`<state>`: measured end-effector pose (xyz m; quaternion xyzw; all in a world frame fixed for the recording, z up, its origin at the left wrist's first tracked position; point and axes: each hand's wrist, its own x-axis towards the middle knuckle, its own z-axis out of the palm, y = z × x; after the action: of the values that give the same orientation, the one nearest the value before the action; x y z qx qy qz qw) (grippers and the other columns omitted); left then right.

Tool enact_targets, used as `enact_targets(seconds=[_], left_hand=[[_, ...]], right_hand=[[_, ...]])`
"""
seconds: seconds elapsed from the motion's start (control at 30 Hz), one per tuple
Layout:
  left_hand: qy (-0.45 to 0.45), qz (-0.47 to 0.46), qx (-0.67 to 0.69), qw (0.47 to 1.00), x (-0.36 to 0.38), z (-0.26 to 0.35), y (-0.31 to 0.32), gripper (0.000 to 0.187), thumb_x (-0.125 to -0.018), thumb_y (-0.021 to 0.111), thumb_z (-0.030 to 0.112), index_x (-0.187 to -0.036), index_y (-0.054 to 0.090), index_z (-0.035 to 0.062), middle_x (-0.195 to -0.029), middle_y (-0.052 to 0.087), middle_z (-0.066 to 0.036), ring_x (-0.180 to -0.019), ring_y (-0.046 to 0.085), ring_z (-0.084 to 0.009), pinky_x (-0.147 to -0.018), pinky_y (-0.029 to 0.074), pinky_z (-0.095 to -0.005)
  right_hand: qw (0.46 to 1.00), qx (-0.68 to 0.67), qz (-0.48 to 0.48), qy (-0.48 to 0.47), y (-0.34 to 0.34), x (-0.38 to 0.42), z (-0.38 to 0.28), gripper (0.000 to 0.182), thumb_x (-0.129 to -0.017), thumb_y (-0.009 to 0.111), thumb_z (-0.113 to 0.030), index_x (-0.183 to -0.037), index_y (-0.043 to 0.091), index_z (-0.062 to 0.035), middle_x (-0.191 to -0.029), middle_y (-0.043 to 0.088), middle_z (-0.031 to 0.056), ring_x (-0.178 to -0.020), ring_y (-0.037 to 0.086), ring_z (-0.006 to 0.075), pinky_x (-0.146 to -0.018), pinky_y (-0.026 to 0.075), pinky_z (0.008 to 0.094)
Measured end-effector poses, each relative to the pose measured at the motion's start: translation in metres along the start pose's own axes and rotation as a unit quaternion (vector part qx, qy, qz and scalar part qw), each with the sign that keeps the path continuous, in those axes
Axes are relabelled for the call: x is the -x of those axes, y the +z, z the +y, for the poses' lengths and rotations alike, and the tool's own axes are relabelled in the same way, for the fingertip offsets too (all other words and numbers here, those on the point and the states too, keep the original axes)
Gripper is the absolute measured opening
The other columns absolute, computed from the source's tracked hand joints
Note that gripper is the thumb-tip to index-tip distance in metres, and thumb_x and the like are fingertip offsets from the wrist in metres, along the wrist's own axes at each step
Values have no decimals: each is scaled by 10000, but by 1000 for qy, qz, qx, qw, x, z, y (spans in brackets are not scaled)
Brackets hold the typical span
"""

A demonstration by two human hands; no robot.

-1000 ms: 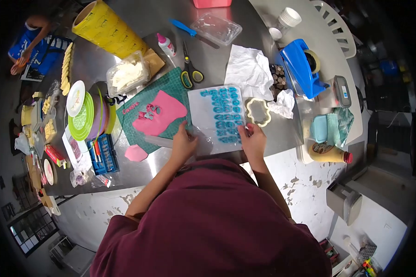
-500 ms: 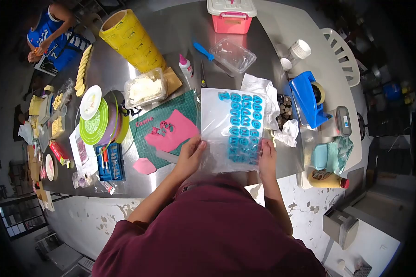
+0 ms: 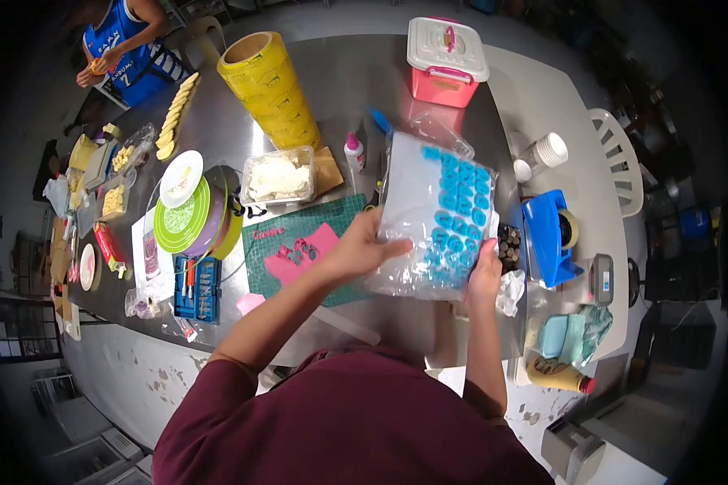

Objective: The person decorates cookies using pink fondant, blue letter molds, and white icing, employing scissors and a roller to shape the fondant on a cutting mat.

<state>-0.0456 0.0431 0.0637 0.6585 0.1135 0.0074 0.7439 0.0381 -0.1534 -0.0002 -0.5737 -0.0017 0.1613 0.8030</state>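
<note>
Both my hands grip a clear plastic bag [image 3: 412,190] that holds a white sheet and rows of blue letter cutters [image 3: 463,202]. My left hand [image 3: 368,249] clasps its left edge, thumb lying across the front. My right hand [image 3: 485,271] pinches the lower right edge. Tilted above the table, the bag hides part of what is behind it. To its left, a green cutting mat [image 3: 349,212] bears a rolled-out pink fondant sheet [image 3: 325,240] with cut-outs, plus small pink letters [image 3: 268,232]. My left forearm covers the mat's lower part.
A steel table [image 3: 364,77] carries a yellow film roll [image 3: 271,93], a tub of white paste [image 3: 279,176], a glue-type bottle [image 3: 353,153], a pink lidded box [image 3: 445,81], a blue tape dispenser [image 3: 547,238] and a blue tool case [image 3: 197,287]. Another person [image 3: 129,48] stands at the far left.
The bag has tilted and moved up and to the right. My left hand has shifted further over its front. The head view has turned, so the table's things appear lower and further right.
</note>
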Motion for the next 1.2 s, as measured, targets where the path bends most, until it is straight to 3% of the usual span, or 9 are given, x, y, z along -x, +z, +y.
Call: enact_targets(seconds=[0.13,0.27,0.33,0.7,0.8,0.93,1.07,1.13,1.2], left_hand=[[149,147,-60,976,-64,48,-32,364,-732,628,-33,-1083,538,1,-953,618,-53,-834,557,-100,-747,467,-265],[331,331,-400,788,-143,110,-87,315,-745,608,49,-1053,544,23,-847,649,-130,-716,636,-217,-640,500,-337],[261,399,-541,692,-193,112,-108,367,-747,564,79,-1107,506,38,-832,633,-179,-742,632,-303,-654,495,-405],[16,222,-800,558,-323,-38,-188,284,-845,413,122,-1108,482,41,-846,628,-160,-812,622,-327,-693,509,-416],[37,92,-755,648,-330,-68,-210,314,-830,437,158,-1104,485,12,-976,593,-186,-932,582,-336,-782,483,-421],[-132,-4,-687,714,-351,-41,-199,515,-835,455,272,-1281,359,31,-1151,505,-250,-1089,489,-362,-916,391,-432],[35,77,-591,802,-312,15,-170,569,-831,500,348,-1298,368,51,-1213,471,-236,-1093,487,-363,-931,382,-393],[114,132,-527,832,-242,57,-123,501,-821,552,253,-1254,427,34,-1197,498,-212,-1082,514,-314,-896,411,-362],[322,169,-392,845,-183,55,-103,449,-803,581,115,-1222,456,17,-1099,561,-184,-1013,557,-242,-843,436,-313]], right_hand=[[995,78,-28,-49,4,-38,-13,468,-938,362,-364,-1208,445,10,-1146,530,109,-942,557,163,-804,438,286],[995,85,-47,14,4,-43,-15,372,-931,418,-263,-1209,460,-20,-1145,546,115,-929,583,177,-728,458,264],[995,90,-47,23,0,-41,-4,338,-925,439,-215,-1196,472,-16,-1132,553,113,-902,593,176,-711,465,261],[986,132,-14,100,-36,-1,27,210,-881,493,-66,-1061,563,16,-973,608,80,-784,588,120,-701,470,231],[987,121,-12,107,-42,2,26,198,-879,503,-79,-1036,573,20,-943,611,69,-751,584,112,-679,465,226],[975,219,-6,29,-34,-14,25,177,-867,526,-99,-976,601,18,-835,625,59,-682,563,79,-607,446,213],[883,457,35,-100,-19,-81,13,175,-833,579,-166,-898,631,-13,-730,626,87,-624,569,98,-560,442,234],[843,462,53,-270,-16,-144,15,151,-790,601,-165,-844,642,-29,-775,635,154,-648,614,277,-593,475,337],[823,519,87,-214,-11,-199,11,143,-776,595,-154,-825,652,-32,-771,636,165,-708,625,307,-635,484,363]])
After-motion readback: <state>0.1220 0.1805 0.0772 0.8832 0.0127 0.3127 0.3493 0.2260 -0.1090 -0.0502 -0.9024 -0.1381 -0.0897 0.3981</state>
